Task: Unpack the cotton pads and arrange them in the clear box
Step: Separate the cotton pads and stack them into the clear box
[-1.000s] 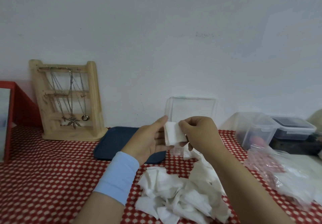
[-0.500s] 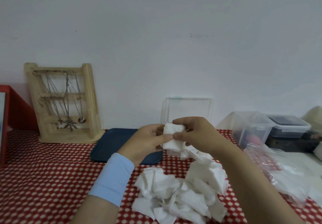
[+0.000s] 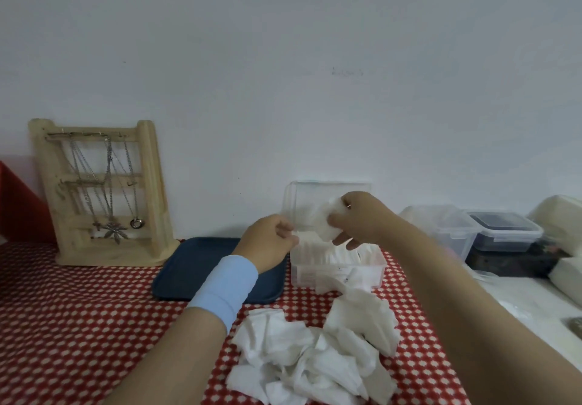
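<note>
Pinching a stack of white square cotton pads [image 3: 327, 222] over the clear plastic box [image 3: 373, 271], the right grip [image 3: 357, 222] may shed loose ones crookedly. The left grip [image 3: 270, 242] curls; whether it holds anything, I cannot tell.

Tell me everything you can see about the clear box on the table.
The clear box is a rectangular, see-through container, plastic by its look. Its lid stands open, upright behind it. White cotton pads stand in a row inside. It rests on the red dotted tablecloth, just right of the blue tray; a loose pad touches its front.
</note>
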A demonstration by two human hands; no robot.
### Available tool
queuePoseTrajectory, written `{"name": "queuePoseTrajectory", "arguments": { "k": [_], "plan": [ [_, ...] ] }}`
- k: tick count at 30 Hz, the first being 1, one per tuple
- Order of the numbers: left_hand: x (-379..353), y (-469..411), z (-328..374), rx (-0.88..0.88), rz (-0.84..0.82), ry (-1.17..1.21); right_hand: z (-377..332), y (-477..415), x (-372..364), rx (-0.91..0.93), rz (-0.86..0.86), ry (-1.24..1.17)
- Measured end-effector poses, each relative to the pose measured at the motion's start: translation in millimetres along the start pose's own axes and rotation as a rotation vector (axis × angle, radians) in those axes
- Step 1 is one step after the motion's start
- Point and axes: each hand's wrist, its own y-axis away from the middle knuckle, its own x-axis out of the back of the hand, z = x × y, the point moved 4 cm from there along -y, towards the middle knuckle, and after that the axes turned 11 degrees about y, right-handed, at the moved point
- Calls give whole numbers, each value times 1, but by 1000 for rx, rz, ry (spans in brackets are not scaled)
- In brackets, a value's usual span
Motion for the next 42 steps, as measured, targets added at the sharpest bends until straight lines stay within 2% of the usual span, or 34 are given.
{"name": "queuePoseTrajectory", "arguments": {
  "k": [5, 9, 13, 17, 19, 23, 24, 27, 29, 33, 36, 39, 42],
  "plan": [
    [-13, -10, -11, 78, -129, -105, 7, -11, -29, -5, -99, 244],
    [-10, -12, -16, 99, -107, -72, 4, -12, -45, 33, -106, 417],
    [-11, -9, -18, 79, -108, -56, -5, -11, -44, 11, -73, 714],
    [-11, -8, -19, 62, -98, -82, -19, -16, -48, -67, -171, 839],
    [-11, -7, -20, 62, -97, -81, -27, -19, -57, -101, -218, 799],
    [-7, -6, -23, 82, -91, -43, -36, -12, -67, -224, -479, 497],
    [-6, -6, -25, 90, -94, -26, -37, -8, -62, -267, -496, 465],
    [-5, -5, -26, 87, -110, -5, -33, -6, -50, -319, -453, 436],
    [-6, -1, -22, 63, -125, -38, -33, -5, -53, -287, -434, 430],
    [-7, 13, -5, -84, -143, -200, -30, -9, -63, -233, -355, 280],
    [-15, 27, 5, -165, -305, -343, -23, -7, -60, -216, -303, 250],
    [-22, 37, 4, -125, -489, -496, -13, 0, -53, -142, -301, 367],
    [-20, 37, 7, -102, -462, -536, -4, 9, -31, -81, -108, 292]
  ]
}}
